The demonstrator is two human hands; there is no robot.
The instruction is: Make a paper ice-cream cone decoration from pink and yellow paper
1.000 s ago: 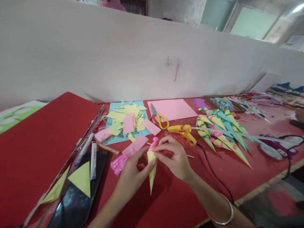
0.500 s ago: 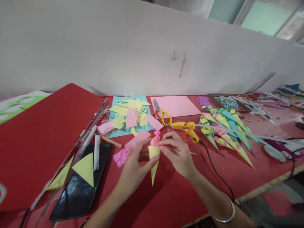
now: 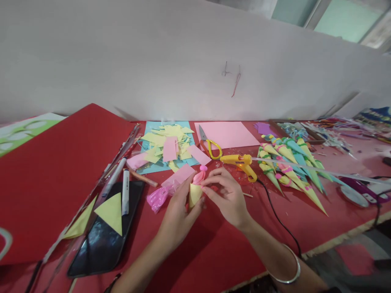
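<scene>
My left hand [image 3: 180, 207] is closed around a yellow paper cone [image 3: 195, 193], its thumb on the near side; the cone's tip is hidden by the hand. A twisted pink swirl [image 3: 199, 177], which looks like soft clay, fills the cone's mouth, with a small bright pink ball [image 3: 203, 167] on top. My right hand [image 3: 227, 197] pinches at the rim, where the swirl meets the paper. Just beyond my left hand lie a crumpled pink plastic packet [image 3: 157, 199] and a pink paper strip [image 3: 180, 174].
A yellow glue gun [image 3: 236, 160] with a black cord lies behind my right hand, near scissors [image 3: 214, 149]. Finished cones [image 3: 293, 158] are piled at right. Paper scraps [image 3: 166, 140] lie behind; a phone [image 3: 97, 248] and a marker [image 3: 125, 193] are at left.
The cone has turned and tilted in my left hand, so its lower point no longer shows. More of the twisted pink swirl faces me, and my right fingertips stay at the rim.
</scene>
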